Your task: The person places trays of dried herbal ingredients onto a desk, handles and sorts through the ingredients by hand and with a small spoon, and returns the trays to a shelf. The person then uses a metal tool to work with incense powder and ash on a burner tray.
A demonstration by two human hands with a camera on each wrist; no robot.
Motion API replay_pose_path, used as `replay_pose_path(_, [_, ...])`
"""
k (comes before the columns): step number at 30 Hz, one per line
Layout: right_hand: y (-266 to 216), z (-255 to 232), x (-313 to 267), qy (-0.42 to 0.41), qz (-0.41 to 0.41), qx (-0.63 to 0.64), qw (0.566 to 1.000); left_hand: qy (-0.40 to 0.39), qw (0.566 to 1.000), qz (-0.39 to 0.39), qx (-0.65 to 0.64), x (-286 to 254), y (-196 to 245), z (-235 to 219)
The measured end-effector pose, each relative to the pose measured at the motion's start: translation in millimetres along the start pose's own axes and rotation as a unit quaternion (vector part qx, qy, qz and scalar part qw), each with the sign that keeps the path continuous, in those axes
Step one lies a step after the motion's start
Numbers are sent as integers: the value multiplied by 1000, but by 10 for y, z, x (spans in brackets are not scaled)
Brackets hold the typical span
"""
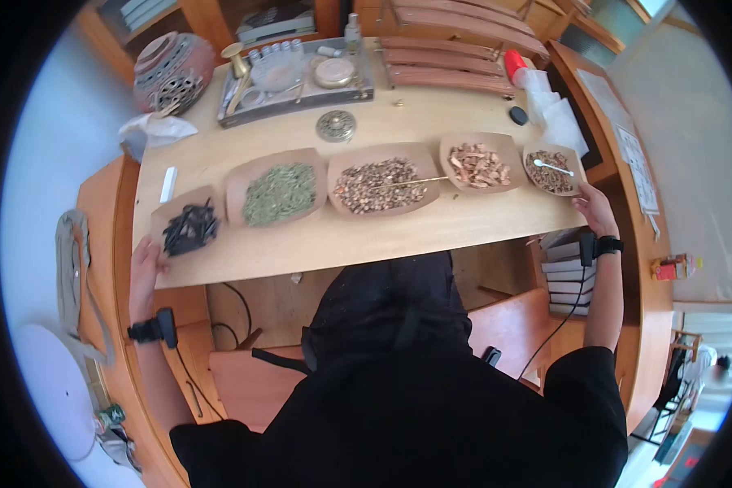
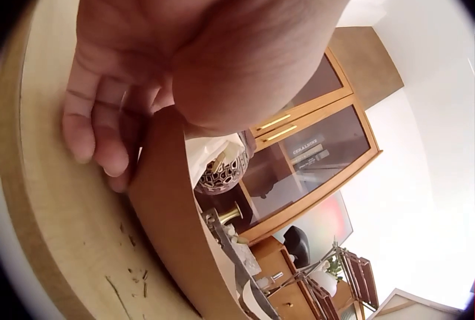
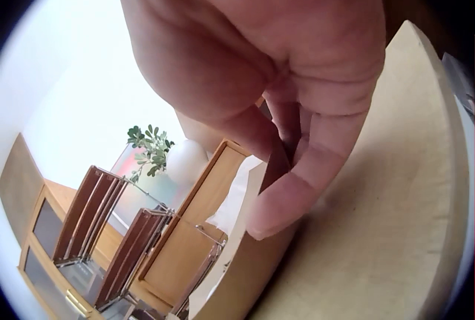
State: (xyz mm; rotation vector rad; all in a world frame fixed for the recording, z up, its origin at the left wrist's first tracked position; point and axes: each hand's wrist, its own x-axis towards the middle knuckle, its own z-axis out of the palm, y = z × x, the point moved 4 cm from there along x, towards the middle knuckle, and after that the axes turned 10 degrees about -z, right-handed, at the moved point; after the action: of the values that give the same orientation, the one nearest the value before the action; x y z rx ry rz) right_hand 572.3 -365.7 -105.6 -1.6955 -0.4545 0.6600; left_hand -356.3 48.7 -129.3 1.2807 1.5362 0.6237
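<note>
My left hand [image 1: 145, 264] pinches the corner of the leftmost brown paper tray [image 2: 174, 216], which holds black strips [image 1: 192, 228]. At the far right, my right hand [image 1: 596, 209] grips the corner of the smallest-looking tray [image 3: 249, 264], with brown bits [image 1: 550, 180] and a small white spoon [image 1: 555, 168] in it. Between them in the head view stand trays of dried green leaves [image 1: 281, 193], brown mottled pieces [image 1: 374, 183] and reddish-brown chips [image 1: 480, 167]. A thin gold stick [image 1: 411, 182] lies across the mottled pieces. Thumb and fingers straddle the tray walls in both wrist views.
Behind the row, a grey tray [image 1: 317, 104] carries jars and a gold vessel, with a pierced metal lid [image 1: 336, 125] before it. A pierced clay pot [image 1: 171, 71] stands back left, wooden slatted racks [image 1: 447, 65] back right. A white bar [image 1: 168, 185] lies on the table [image 1: 301, 259].
</note>
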Motion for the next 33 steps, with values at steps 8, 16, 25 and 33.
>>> replay_pose_path(8, [-299, 247, -205, 167, -259, -419, 854, 198, 955, 95, 201, -238, 463, 407])
replay_pose_path(16, [-693, 2996, -2072, -79, -589, -375, 712, 169, 776, 518, 317, -1547, 1423, 2323])
replay_pose_path(25, [-396, 3795, -2062, -146, -611, -368, 686, 154, 820, 451, 318, -1338, 1281, 2736])
replay_pose_path(33, [-332, 3584, -2356, -167, -595, -373, 691, 113, 844, 433, 295, -1710, 1101, 2650])
